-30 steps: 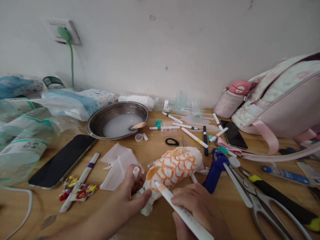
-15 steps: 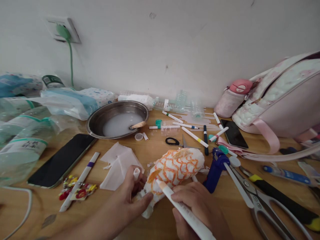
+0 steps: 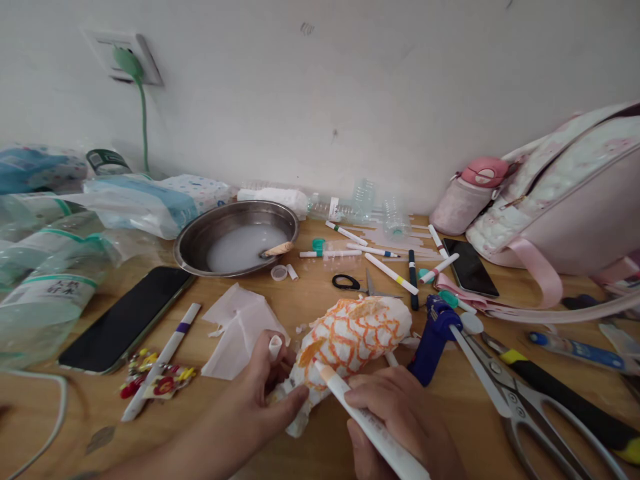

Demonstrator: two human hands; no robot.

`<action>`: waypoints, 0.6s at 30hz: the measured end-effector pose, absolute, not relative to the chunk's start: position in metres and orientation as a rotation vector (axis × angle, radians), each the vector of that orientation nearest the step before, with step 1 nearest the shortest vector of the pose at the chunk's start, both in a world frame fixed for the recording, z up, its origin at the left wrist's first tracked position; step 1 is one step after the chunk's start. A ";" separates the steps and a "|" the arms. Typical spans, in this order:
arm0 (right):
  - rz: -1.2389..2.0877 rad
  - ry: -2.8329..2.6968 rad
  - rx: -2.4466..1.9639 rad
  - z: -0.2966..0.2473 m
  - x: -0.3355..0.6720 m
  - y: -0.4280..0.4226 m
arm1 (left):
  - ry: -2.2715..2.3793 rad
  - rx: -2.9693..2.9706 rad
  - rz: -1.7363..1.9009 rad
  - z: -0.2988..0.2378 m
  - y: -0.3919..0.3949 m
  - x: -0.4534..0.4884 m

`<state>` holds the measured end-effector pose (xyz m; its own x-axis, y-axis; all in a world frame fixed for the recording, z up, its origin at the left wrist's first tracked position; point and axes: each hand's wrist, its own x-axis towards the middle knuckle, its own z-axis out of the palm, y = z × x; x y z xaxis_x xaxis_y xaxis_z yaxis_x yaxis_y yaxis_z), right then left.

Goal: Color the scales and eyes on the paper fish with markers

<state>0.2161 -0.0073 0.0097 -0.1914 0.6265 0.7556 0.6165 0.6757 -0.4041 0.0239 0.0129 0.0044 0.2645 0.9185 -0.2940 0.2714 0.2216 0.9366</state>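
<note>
A white papery fish-shaped figure [image 3: 365, 333] with an orange scale pattern lies in front of me, its narrow end toward me. My left hand [image 3: 257, 393] is closed around that narrow end, thumb on the near side. A white marker cap [image 3: 275, 347] sticks up from its curled fingers, open end showing. In my right hand [image 3: 400, 413] is a thick white marker [image 3: 367, 420], slanting up to the left. Its tip meets the figure beside an orange fin-like patch [image 3: 311, 350]. A crumpled white sheet [image 3: 243, 333] is just beyond my left hand.
Behind stand a metal bowl [image 3: 183, 257] of cloudy liquid, several markers [image 3: 391, 273] and small black-handled scissors [image 3: 346, 283]. To the right are a blue glue gun [image 3: 425, 347], large shears [image 3: 515, 400] and a backpack [image 3: 550, 227]. Leftward lie a phone [image 3: 123, 320], beads [image 3: 163, 383] and plastic bottles [image 3: 50, 300].
The whole view has shifted very slightly. Both hands keep their grips, and the marker tip stays at nearly the same spot on the fish-shaped figure.
</note>
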 end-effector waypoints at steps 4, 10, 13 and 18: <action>0.028 -1.838 -0.997 0.010 0.217 -0.008 | 1.268 1.286 0.662 0.003 0.013 0.023; 0.066 -1.876 -0.938 0.005 0.215 -0.009 | 1.287 1.282 0.662 0.004 0.015 0.024; 0.042 -1.830 -0.973 0.006 0.215 -0.009 | 1.278 1.261 0.671 0.006 0.015 0.025; 0.014 -2.005 -0.874 0.022 0.222 -0.006 | 1.251 1.269 0.679 0.005 0.014 0.023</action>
<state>0.2222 -0.0055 0.0223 -0.3263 0.5830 0.7441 0.5729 0.7481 -0.3349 0.0232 0.0136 0.0053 0.2590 0.9167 -0.3041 0.2447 0.2423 0.9388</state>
